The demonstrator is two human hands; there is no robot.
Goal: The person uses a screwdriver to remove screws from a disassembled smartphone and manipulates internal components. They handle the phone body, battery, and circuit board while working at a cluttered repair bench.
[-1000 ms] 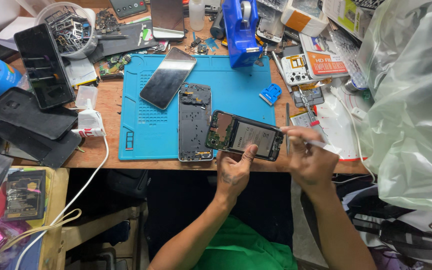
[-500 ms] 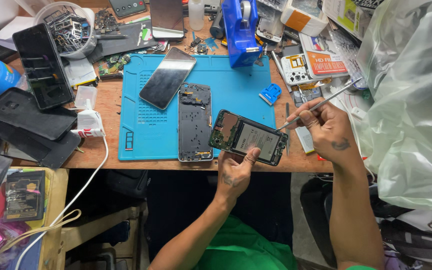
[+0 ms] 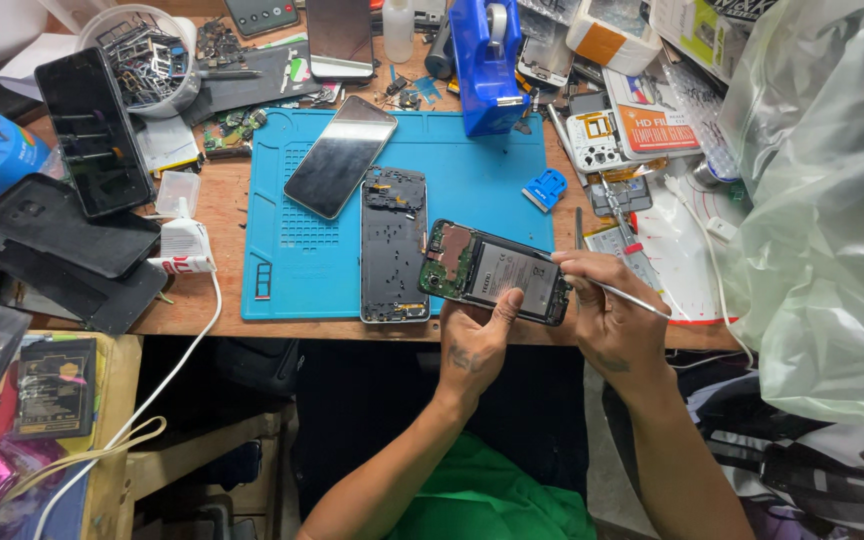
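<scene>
Centre of frame, low: I saw the left hand (image 3: 480, 335) gripping an opened phone (image 3: 495, 272) from below, thumb pressed on its near edge, fingers curled under it. The phone lay tilted across the front edge of the blue mat (image 3: 452, 170), circuit board showing green at its left end, battery in the middle.

The right hand (image 3: 607, 310) was closed in a pen grip on a thin metal tool (image 3: 617, 293), whose tip met the phone's right end. The tool's shaft ran back toward the lower right, over the knuckles.

Just left of the held phone, a bare phone frame (image 3: 393, 245) lay upright in the picture on the mat, touching or nearly touching the phone; I could not tell which. Above and left of it, a screen panel (image 3: 340, 156) lay diagonally, glass up.

At the top centre, a blue tape dispenser (image 3: 485, 62) stood at the mat's far edge. A small blue clip (image 3: 546, 188) sat at the mat's right side.

In the upper left of the frame were a black phone (image 3: 93, 130), face up, and a clear tub (image 3: 148, 55) of small parts. A white cable (image 3: 167, 370) ran off the table (image 3: 214, 215) toward the lower left. At the right edge was a large pale plastic bag (image 3: 827, 200).
</scene>
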